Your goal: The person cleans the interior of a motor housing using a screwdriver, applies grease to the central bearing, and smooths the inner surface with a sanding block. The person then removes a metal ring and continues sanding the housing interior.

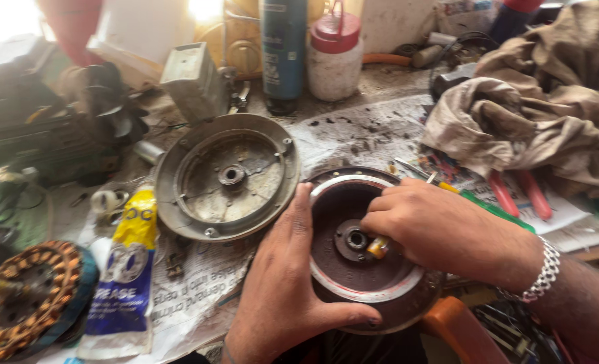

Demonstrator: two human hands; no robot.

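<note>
A cluttered bench (380,128) spread with newspaper filled the view, with a heap of dirty cloth (542,101) at the far right. Left of centre lay a grey round cover (226,176), open side up, its hub in the middle. Just right of it and nearer sat the dark rotor (360,259), flat, with a pale ring around its recess and a small bearing seat (355,238) at its centre. The left hand (286,290) lay along the rotor's left rim, fingers open and flat, thumb hooked around the near edge, steadying rather than clenching it. The right hand (434,226) came in from the right over the rotor's far rim, fingers curled shut around a small yellow-tipped tool (379,247); only the tip showed, so its long axis could not be told for certain, but it seemed to point left toward the seat, which lay just left of the tip, almost touching. The right hand was the nearer to that seat. A blue and yellow tube (127,276) lay at the near left, a copper-wound stator (23,296) beyond it at the edge, and a blue can (282,47) stood at the far side.
</note>
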